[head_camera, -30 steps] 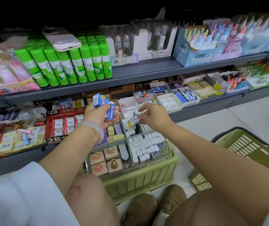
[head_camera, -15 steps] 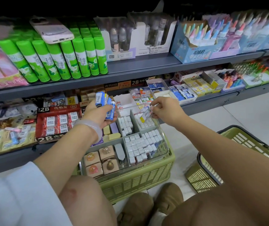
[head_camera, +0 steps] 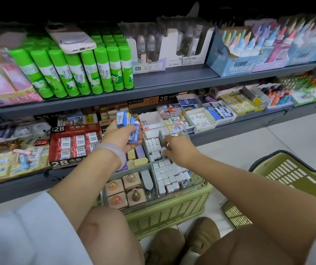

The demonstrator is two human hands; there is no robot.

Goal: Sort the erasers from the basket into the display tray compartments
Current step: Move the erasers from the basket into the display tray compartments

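A clear display tray point(head_camera: 198, 181) with dividers rests on a green basket point(head_camera: 172, 211) in front of my knees. Its compartments hold small white erasers point(head_camera: 167, 177), yellow and purple erasers point(head_camera: 140, 156) and brown boxed items point(head_camera: 124, 190). My left hand point(head_camera: 121, 137) is raised over the tray's far left corner and grips several blue-and-white erasers point(head_camera: 121, 116). My right hand point(head_camera: 181, 150) is down in the far right part of the tray, fingertips curled and pinching a small eraser among the white ones; the fingers hide most of it.
A second green basket point(head_camera: 287, 176) lies on the floor at the right. Grey shelves behind the tray carry eraser boxes point(head_camera: 75, 144), green glue sticks point(head_camera: 88, 71) with a phone point(head_camera: 71, 38) on top, and glue bottles point(head_camera: 235, 52). My knees and shoes are below.
My right hand has come down from above the tray's far edge into the tray with its eraser. My left hand stays raised with the blue erasers.
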